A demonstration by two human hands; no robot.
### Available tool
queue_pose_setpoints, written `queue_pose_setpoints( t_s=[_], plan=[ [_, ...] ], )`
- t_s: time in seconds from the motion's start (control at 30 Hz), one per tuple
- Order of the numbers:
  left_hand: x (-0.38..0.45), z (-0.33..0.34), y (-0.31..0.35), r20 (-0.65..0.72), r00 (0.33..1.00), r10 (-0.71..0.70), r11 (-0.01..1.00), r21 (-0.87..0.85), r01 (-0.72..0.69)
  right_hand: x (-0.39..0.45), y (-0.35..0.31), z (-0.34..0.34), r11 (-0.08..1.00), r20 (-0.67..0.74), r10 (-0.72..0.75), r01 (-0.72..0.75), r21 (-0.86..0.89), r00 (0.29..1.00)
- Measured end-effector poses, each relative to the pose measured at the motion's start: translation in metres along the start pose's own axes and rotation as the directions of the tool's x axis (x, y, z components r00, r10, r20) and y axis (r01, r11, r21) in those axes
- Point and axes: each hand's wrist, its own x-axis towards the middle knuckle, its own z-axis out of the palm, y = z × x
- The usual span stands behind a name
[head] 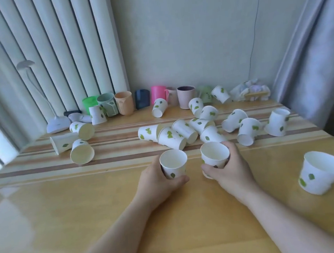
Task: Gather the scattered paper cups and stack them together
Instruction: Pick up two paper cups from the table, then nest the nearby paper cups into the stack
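Observation:
White paper cups with green leaf prints are strewn over a wooden table [88,206]. My left hand [158,186] grips one upright cup [173,162] around its lower half. My right hand [231,171] grips another upright cup [215,154], a hand's width to the right. Just behind my hands lies a pile of tipped cups [171,137]. More lie on their sides at the left [82,151] and at the right [249,130]. One cup [321,172] stands tilted near the right edge, apart from the others.
A row of coloured plastic mugs [123,103] lines the back wall. A white desk lamp [57,123] stands at the back left by the radiator. Crumpled bags [251,90] sit at the back right. A grey curtain [308,49] hangs on the right.

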Motion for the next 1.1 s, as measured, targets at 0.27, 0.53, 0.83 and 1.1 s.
queue_pose_setpoints(
  t_s=[0.27,0.53,0.83,1.1],
  plan=[
    [0.0,0.001,-0.005,-0.008,0.999,0.04,0.999,-0.011,-0.04,0.018,-0.079,0.034,0.918,-0.048,-0.207,0.211,0.335,0.977],
    [-0.001,0.001,-0.003,-0.021,0.998,0.063,0.998,-0.01,-0.063,0.002,-0.065,0.058,0.949,0.151,-0.305,0.314,-0.037,0.94],
    [-0.002,0.001,-0.002,0.001,0.996,0.084,0.996,0.014,-0.084,0.004,-0.062,0.046,0.952,0.235,-0.243,0.278,-0.131,0.941],
    [0.009,-0.011,-0.001,0.143,0.989,-0.027,0.996,-0.084,0.039,0.008,-0.053,0.008,0.967,0.446,-0.14,0.219,-0.131,0.884]
  ],
)
